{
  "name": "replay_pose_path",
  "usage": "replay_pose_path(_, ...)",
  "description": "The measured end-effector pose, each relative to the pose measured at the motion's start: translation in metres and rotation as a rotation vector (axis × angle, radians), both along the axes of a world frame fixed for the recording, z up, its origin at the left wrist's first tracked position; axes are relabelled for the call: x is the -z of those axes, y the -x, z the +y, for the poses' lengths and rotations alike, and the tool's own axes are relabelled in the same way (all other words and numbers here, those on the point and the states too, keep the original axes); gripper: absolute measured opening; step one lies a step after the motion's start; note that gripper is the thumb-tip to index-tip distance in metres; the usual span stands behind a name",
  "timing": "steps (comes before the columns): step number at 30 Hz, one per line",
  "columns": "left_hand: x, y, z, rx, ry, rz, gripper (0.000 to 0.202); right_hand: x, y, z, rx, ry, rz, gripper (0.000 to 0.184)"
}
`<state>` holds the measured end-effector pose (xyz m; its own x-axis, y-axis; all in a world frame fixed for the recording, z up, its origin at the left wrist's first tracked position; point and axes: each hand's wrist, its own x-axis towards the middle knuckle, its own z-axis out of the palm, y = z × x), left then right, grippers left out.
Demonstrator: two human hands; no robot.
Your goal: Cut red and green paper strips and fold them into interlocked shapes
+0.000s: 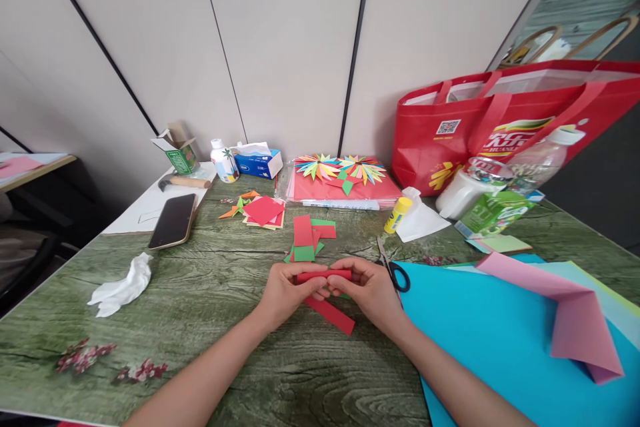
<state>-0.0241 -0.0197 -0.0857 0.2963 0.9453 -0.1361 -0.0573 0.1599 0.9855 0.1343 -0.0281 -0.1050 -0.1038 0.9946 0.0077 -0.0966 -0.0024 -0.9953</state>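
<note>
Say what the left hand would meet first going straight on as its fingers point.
The left hand would probably meet the right hand, which holds the same red paper; the exact gap is unclear.

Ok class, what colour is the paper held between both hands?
The held paper is red, best seen in the head view.

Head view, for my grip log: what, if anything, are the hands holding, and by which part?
A red paper strip, pinched near its ends: left hand at one, right hand at the other.
</note>
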Motion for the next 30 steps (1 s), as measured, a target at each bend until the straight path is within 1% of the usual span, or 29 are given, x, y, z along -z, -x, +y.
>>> replay_pose_path(3, 0.0016, 0.0009, 0.0011, -0.042, 0.000, 0.019, 0.026, 0.0001, -0.0008, 0.0007, -0.041, -0.015, -0.040, 0.027)
replay_pose_path(5, 0.0027, 0.0011, 0.0015, -0.048, -0.008, 0.032, 0.025, -0.0001, -0.0005, 0.0003, -0.036, -0.029, -0.072, 0.027)
replay_pose_path(9, 0.0028, 0.0006, 0.0013, -0.040, -0.015, 0.041, 0.023, -0.0010, 0.0009, -0.0018, -0.014, -0.080, -0.189, 0.019)
replay_pose_path(11, 0.0022, 0.0002, 0.0013, -0.028, -0.018, 0.038, 0.023, -0.0007, 0.0012, -0.0024, -0.021, -0.093, -0.211, 0.017)
replay_pose_path(17, 0.0019, 0.0006, 0.0031, -0.017, -0.001, 0.014, 0.025, 0.0004, 0.0009, -0.0015, -0.066, -0.035, -0.093, 0.021)
replay_pose_path(24, 0.0024, 0.0036, 0.0054, -0.045, -0.004, 0.026, 0.024, -0.0007, -0.0016, 0.0014, -0.056, 0.079, 0.051, 0.023)
replay_pose_path(27, 0.0035, 0.0043, 0.0063, -0.037, -0.003, 0.004, 0.025, 0.0005, -0.0019, 0.0028, -0.060, 0.099, 0.091, 0.025)
replay_pose_path(30, 0.0040, 0.0049, 0.0072, -0.033, -0.001, -0.020, 0.025, 0.0010, -0.0025, 0.0043, -0.092, 0.111, 0.140, 0.027)
